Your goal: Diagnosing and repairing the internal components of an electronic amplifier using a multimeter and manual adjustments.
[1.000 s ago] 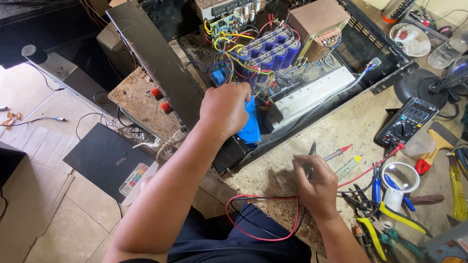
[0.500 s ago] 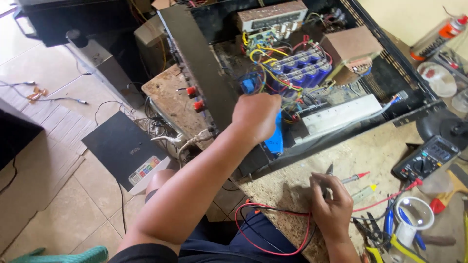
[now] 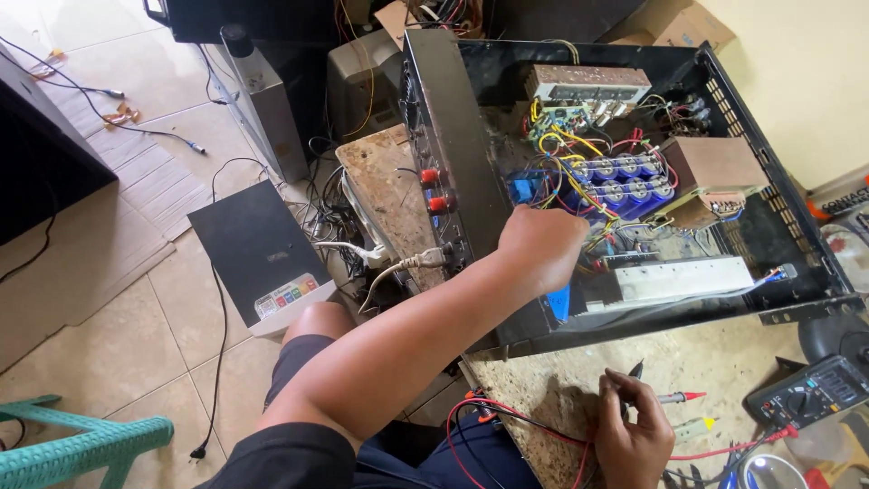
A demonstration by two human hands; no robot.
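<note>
An open black amplifier chassis [image 3: 634, 335] lies on a speckled stone counter [image 3: 715, 358], showing blue capacitors [image 3: 615, 177], a brown transformer [image 3: 715, 167] and a pale heat sink [image 3: 674, 276]. My left hand [image 3: 541, 246] reaches inside it near the front panel, closed around a blue-handled tool [image 3: 559, 303] that sticks out below the fist. My right hand [image 3: 634, 439] rests on the counter in front of the chassis and pinches a black meter probe [image 3: 635, 370]. A red probe [image 3: 681, 397] lies just to its right. Red and black leads [image 3: 507, 421] loop past my wrist.
A black multimeter [image 3: 815, 391] sits at the counter's right end. On the tiled floor to the left are a black box [image 3: 253, 244], a grey speaker tower [image 3: 258, 100], loose cables [image 3: 217, 362] and a teal plastic chair [image 3: 81, 439].
The view has swung left and tilted, bringing more floor and the whole chassis into sight. Both hands keep their hold and stay about where they were.
</note>
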